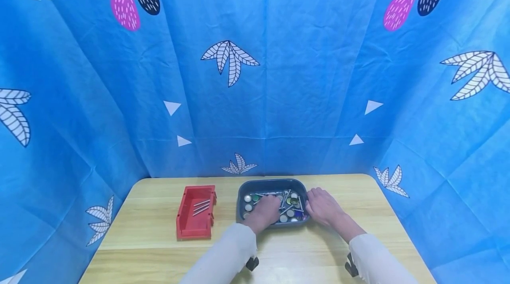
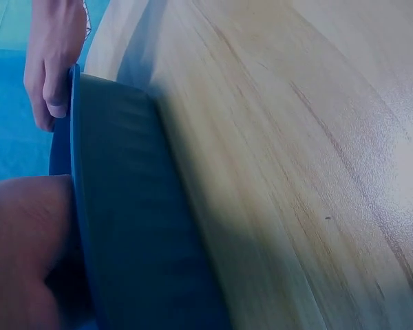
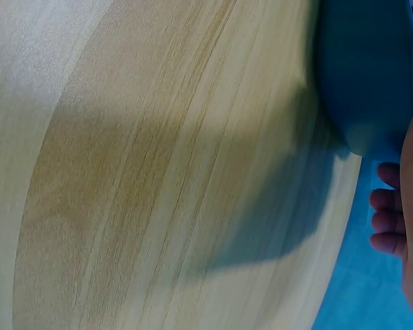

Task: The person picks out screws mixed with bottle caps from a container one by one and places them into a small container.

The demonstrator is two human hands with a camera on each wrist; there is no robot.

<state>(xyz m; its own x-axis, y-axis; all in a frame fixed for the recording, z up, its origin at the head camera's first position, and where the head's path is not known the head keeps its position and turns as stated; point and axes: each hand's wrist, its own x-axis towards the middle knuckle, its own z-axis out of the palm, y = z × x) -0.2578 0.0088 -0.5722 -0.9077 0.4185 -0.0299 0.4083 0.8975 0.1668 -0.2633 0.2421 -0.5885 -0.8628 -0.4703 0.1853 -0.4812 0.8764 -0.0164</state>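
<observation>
A dark grey tub sits near the back of the worktop, with its long side facing the person. In it lie lots of round caps and long silver bolts, all mixed up. Some caps are silver, one is green and one looks gold.

The left hand is down inside the tub, among the caps and bolts, with its back facing up. Its fingers are hidden, so I cannot tell if they hold anything. The right hand holds the tub by its right end. In the right wrist view, its four fingertips show just past the corner of the tub.

A red bin stands to the left of the tub, and the two do not touch. Three bolts lie in it side by side, on a slant.

Both arms have white sleeves, with something black at each wrist. Blue cloth hangs behind and at both sides, with white leaves and triangles on it.
</observation>
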